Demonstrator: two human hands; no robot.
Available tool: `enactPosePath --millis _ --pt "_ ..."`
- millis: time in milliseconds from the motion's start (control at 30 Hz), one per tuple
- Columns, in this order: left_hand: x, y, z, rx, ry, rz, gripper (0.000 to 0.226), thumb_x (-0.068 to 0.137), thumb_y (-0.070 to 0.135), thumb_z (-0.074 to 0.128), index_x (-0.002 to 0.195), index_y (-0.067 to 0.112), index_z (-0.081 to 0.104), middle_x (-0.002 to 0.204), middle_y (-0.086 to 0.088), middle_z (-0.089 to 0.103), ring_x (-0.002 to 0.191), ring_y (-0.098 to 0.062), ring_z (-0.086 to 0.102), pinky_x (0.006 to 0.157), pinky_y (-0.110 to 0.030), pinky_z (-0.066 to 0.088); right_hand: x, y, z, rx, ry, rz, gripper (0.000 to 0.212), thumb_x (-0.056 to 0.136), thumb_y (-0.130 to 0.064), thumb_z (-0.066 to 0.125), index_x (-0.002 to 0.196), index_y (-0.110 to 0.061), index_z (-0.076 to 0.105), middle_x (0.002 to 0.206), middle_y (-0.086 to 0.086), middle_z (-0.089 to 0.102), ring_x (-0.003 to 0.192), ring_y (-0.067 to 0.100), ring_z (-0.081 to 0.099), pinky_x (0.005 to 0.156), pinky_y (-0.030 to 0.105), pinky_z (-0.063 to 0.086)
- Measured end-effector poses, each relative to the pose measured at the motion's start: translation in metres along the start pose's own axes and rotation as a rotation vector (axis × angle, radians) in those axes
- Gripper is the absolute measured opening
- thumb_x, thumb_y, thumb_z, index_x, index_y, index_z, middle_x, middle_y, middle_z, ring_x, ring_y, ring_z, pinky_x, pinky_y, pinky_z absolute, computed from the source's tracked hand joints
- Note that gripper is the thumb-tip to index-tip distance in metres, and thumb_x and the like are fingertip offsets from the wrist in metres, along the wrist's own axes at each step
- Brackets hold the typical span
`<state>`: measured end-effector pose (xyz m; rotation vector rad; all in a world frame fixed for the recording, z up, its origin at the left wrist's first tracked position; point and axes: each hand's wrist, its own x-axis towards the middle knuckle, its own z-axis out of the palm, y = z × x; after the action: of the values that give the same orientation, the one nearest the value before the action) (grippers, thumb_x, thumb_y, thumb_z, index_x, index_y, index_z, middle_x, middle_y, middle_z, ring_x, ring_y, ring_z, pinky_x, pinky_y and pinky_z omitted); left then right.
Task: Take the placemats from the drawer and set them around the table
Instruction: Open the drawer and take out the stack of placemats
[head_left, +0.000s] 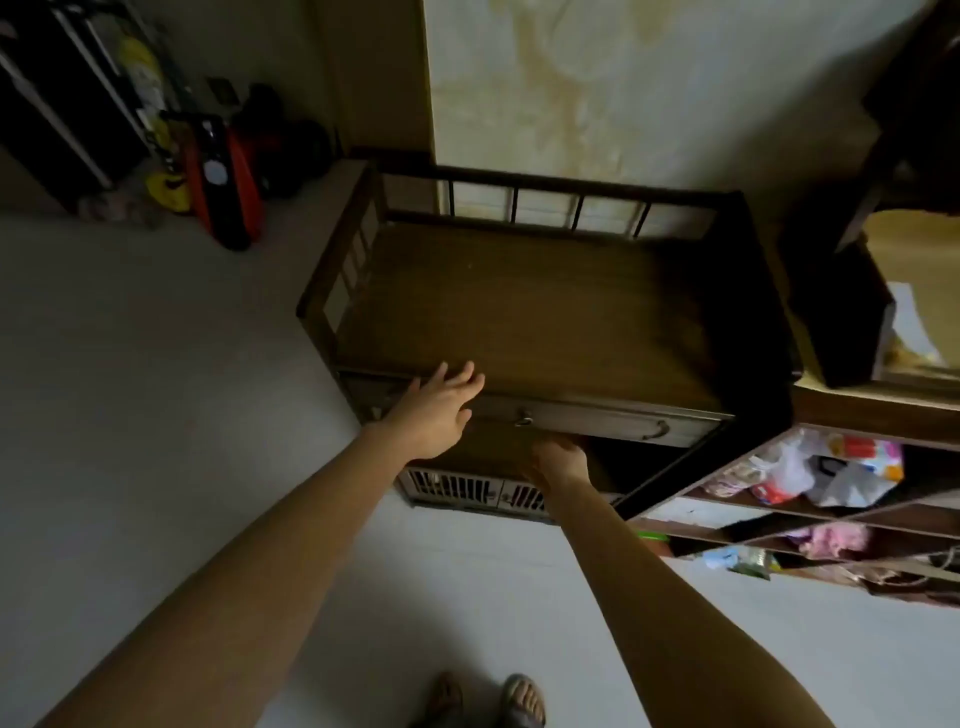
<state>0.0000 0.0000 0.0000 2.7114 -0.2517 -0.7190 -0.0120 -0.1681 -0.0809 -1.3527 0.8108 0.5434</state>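
Placemats unseen; drawer (587, 415) shut, stiff wood. Left hand (436, 410) spread at front; right hand (558, 460) beneath, grip hidden. Likely light, floppy; grasp by edges.

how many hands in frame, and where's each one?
2. Left hand is open, fingers spread at the cabinet's front top edge, by the drawer front. Right hand reaches into the dark gap under it; its fingers are hidden.

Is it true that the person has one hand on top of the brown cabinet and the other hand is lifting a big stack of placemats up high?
Not quite. The head view shows the left hand open at the cabinet top's front edge, but the right hand is low, reaching under the drawer front. No placemats are visible.
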Motion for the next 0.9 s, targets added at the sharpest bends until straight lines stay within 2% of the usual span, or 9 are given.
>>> enactPosePath --millis 33,167,233,367,433,500,767,833,900 --pt "0.001 -0.003 0.002 0.024 0.011 0.009 0.056 0.104 0.021 0.034 0.154 0.027 0.01 0.162 0.007 -0.002 0.149 -0.022 -0.007 0.12 -0.05 0.0 0.005 0.002 0.005 0.087 -0.002 -0.004 0.012 0.092 -0.003 0.049 0.092 -0.007 0.06 0.089 0.012 0.06 0.082 0.021 0.06 0.077 0.032 0.055" --pt "0.007 -0.01 0.004 0.066 0.021 0.02 0.055 0.104 0.022 0.033 0.154 0.029 0.01 0.162 0.008 -0.002 0.149 -0.021 -0.005 0.12 -0.049 -0.003 0.008 -0.002 0.018 0.474 -0.013 0.047 0.025 0.094 -0.008 0.054 0.117 0.0 0.058 0.118 0.02 0.064 0.113 0.033 0.061 0.098 0.04 0.049" --pt "0.008 -0.01 0.004 0.071 0.02 0.032 0.055 0.104 0.022 0.033 0.154 0.029 0.01 0.162 0.007 -0.001 0.149 -0.021 -0.003 0.12 -0.048 -0.003 0.008 -0.004 0.023 0.474 0.012 0.048 0.028 0.092 -0.01 0.058 0.119 0.0 0.059 0.121 0.019 0.063 0.112 0.032 0.062 0.091 0.037 0.053" --pt "0.007 -0.012 0.004 0.067 0.04 0.045 0.056 0.104 0.02 0.034 0.154 0.027 0.011 0.162 0.007 0.0 0.149 -0.022 -0.002 0.121 -0.046 -0.001 0.015 0.001 0.021 0.484 -0.014 0.062 0.017 0.089 -0.015 0.064 0.105 -0.008 0.066 0.101 0.01 0.069 0.096 0.023 0.067 0.076 0.03 0.054" --pt "0.006 -0.013 0.005 0.062 0.051 0.059 0.056 0.104 0.018 0.034 0.154 0.027 0.011 0.162 0.006 0.0 0.149 -0.022 -0.002 0.121 -0.043 0.001 0.017 0.006 0.018 0.472 -0.035 0.058 0.01 0.088 -0.016 0.066 0.095 -0.009 0.067 0.089 0.007 0.068 0.085 0.019 0.067 0.081 0.031 0.055" --pt "0.005 -0.014 0.005 0.065 0.068 0.069 0.057 0.104 0.018 0.035 0.154 0.026 0.011 0.162 0.006 0.0 0.149 -0.022 -0.002 0.121 -0.041 0.002 0.018 0.007 0.015 0.471 -0.06 0.049 0.007 0.089 -0.015 0.065 0.089 -0.009 0.066 0.086 0.006 0.068 0.084 0.018 0.067 0.091 0.034 0.053" --pt "0.005 -0.012 0.006 0.085 0.127 0.059 0.052 0.104 0.024 0.035 0.153 0.027 0.017 0.161 0.007 0.007 0.149 -0.02 0.006 0.121 -0.04 0.008 0.008 0.0 0.014 0.695 -0.084 0.106 0.023 0.096 -0.015 0.053 0.116 -0.006 0.059 0.089 0.006 0.063 0.086 0.018 0.062 0.089 0.035 0.047" --pt "0.006 -0.013 0.007 0.091 0.142 0.06 0.051 0.104 0.027 0.034 0.152 0.028 0.019 0.161 0.008 0.008 0.149 -0.02 0.007 0.12 -0.04 0.01 0.003 0.001 0.021 0.764 -0.064 0.092 0.021 0.097 -0.014 0.051 0.115 -0.006 0.058 0.089 0.007 0.062 0.085 0.019 0.061 0.095 0.037 0.047" --pt "0.004 -0.014 0.009 0.089 0.144 0.065 0.051 0.104 0.029 0.034 0.153 0.028 0.019 0.161 0.008 0.007 0.149 -0.02 0.006 0.12 -0.04 0.011 -0.004 0.004 0.026 0.802 -0.045 0.065 0.013 0.097 -0.01 0.05 0.102 -0.003 0.06 0.084 0.007 0.061 0.082 0.018 0.061 0.099 0.036 0.048"
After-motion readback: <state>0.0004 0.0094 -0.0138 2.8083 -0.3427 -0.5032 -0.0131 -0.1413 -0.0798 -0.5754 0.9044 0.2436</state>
